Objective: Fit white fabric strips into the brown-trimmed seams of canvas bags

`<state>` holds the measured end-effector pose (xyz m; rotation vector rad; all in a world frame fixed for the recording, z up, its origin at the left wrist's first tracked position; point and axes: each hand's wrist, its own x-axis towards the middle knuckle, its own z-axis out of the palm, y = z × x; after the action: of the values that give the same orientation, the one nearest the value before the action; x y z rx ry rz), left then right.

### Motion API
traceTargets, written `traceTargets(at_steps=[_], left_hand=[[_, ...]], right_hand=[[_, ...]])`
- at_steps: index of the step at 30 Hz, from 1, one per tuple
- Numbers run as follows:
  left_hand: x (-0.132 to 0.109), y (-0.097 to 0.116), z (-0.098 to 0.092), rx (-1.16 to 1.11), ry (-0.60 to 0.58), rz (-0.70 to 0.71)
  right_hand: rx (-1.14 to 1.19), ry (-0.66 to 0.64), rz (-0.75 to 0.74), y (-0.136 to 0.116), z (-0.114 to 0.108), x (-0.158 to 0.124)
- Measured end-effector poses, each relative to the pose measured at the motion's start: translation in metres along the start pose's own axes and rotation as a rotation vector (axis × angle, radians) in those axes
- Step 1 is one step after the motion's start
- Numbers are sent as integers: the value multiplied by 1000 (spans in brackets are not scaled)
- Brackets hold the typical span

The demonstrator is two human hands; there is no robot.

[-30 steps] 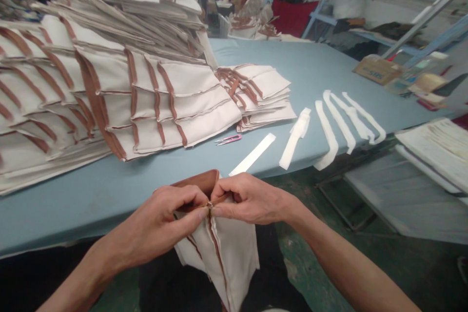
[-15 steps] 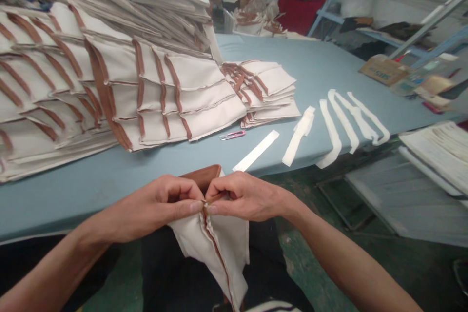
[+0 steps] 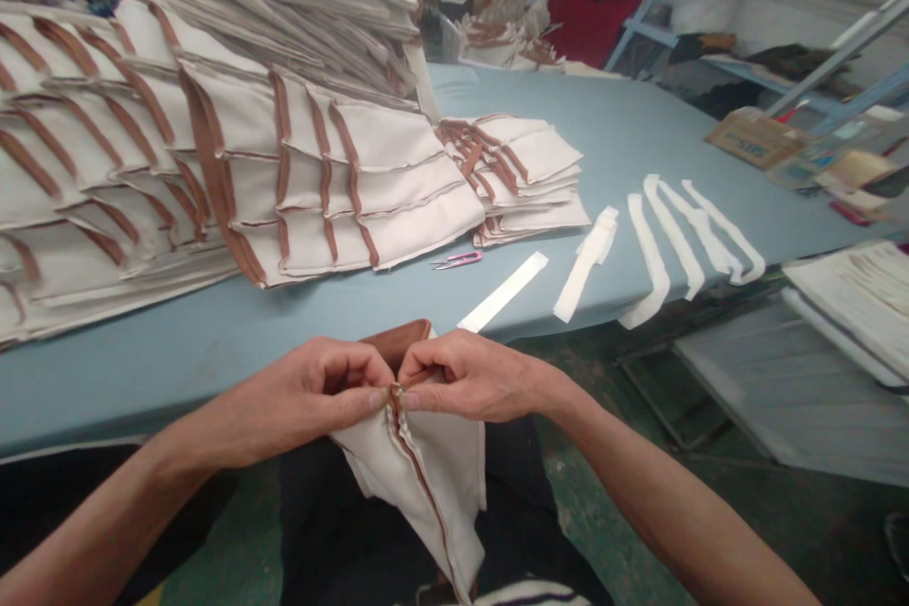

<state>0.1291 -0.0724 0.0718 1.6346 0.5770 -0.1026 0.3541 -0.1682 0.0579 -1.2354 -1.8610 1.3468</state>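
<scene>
A white fabric piece with brown trim (image 3: 444, 454) hangs over my lap, its brown-edged seam running down the middle. My left hand (image 3: 333, 388) pinches the top of that seam between thumb and bent fingers. Right beside it, my right hand (image 3: 461, 379) pinches the other side of the same seam end. The two thumbs nearly meet there. Behind the hands a brown band (image 3: 398, 341) of the piece shows. Fingertips cover the exact spot being gripped.
Stacks of white, brown-trimmed pieces (image 3: 398, 199) fill the table's left side. Pink-handled thread snips (image 3: 458, 259) lie in front of them. White strips (image 3: 504, 292) are spread along the edge of the blue table (image 3: 639, 133). A cardboard box (image 3: 757, 137) stands at the far right.
Both hands keep their pinch on the seam end, with only a slight shift of the fingers. The view has turned a little, so the table's contents appear slightly further right.
</scene>
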Motion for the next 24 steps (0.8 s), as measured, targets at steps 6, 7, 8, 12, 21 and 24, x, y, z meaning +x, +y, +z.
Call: traceTargets(at_steps=[6,7,8,12,21,24], left_hand=[[-3,7,5,366,106,114],[-3,9,6,427,120,147],[-2,11,7,484,132,180],[4,16,12,717,181,230],[1,6,18,723,316,369],[-3,1,23,859,355,510]], right_hand=[[-175,55,-1,-4,2,2],[-205,58,0,-4,2,2],[-238,61,2,-5,3,2],[-386,61,14,-12,4,3],[-417,147,21,-11,5,2],[-365,155,9,-9,4,2]])
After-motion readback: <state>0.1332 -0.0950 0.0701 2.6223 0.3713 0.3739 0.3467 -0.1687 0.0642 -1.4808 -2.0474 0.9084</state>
